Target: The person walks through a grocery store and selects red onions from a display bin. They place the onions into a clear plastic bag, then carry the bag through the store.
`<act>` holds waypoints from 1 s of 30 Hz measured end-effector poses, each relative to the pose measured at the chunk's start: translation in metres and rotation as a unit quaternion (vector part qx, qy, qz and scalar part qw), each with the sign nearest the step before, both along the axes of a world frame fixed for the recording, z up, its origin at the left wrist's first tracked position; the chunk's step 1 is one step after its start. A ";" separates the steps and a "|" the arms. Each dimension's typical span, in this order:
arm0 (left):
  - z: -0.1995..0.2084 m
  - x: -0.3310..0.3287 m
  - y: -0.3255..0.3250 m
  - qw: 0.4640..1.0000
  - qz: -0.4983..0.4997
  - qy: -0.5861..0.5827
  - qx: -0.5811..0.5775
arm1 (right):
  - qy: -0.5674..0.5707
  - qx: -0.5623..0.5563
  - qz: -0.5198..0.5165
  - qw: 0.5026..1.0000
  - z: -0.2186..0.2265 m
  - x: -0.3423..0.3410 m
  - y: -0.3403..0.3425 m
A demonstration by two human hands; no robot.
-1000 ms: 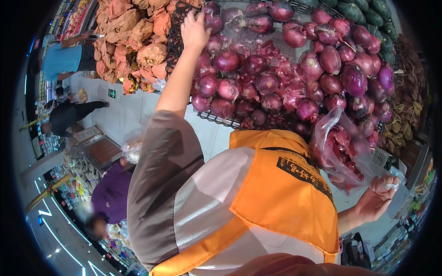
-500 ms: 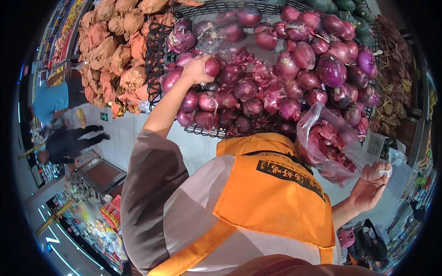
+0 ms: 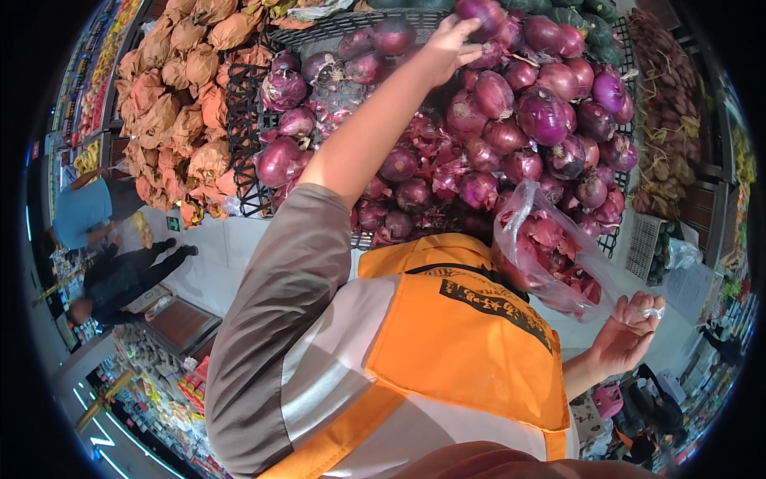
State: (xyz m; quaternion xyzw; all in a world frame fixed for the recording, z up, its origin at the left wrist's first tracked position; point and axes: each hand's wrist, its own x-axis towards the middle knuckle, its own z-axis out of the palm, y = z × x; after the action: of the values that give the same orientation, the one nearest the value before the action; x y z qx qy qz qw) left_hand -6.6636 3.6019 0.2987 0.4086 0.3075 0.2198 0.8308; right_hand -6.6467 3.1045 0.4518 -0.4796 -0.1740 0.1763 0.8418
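My left hand (image 3: 452,53) reaches across to the far middle of the onion heap, its fingers closed on a red onion (image 3: 479,17) at the back. Beneath that forearm, more red onions (image 3: 493,94) and loose purple skins (image 3: 435,160) fill a black plastic crate (image 3: 246,128); the arm hides some of them. At the lower right, my right hand (image 3: 627,335) is closed on the gathered edge of a clear plastic bag (image 3: 590,275). Purple onion skins (image 3: 550,251) lie inside the bag, which hangs beside the crate's near right corner.
Brown-wrapped produce (image 3: 187,68) is piled left of the crate. Dark green gourds (image 3: 586,24) sit behind it on the right. Bundles of reddish-brown produce (image 3: 670,104) stand beyond the right side. Two people, one in a blue shirt (image 3: 84,211), are at the left.
My left hand has moved right and farther back across the crate, from an onion at the left to the back middle. My right hand still grips the bag. The whole view has shifted slightly.
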 end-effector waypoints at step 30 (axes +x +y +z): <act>-0.018 -0.223 0.097 0.979 0.203 0.001 0.018 | 0.010 -0.007 0.003 1.000 -0.003 -0.002 0.011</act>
State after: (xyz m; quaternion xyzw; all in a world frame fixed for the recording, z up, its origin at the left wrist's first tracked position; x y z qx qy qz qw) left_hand -6.8865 3.6994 0.2805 0.3527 0.3813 0.3888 0.7610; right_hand -6.6489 3.1152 0.4489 -0.4829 -0.1658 0.1849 0.8397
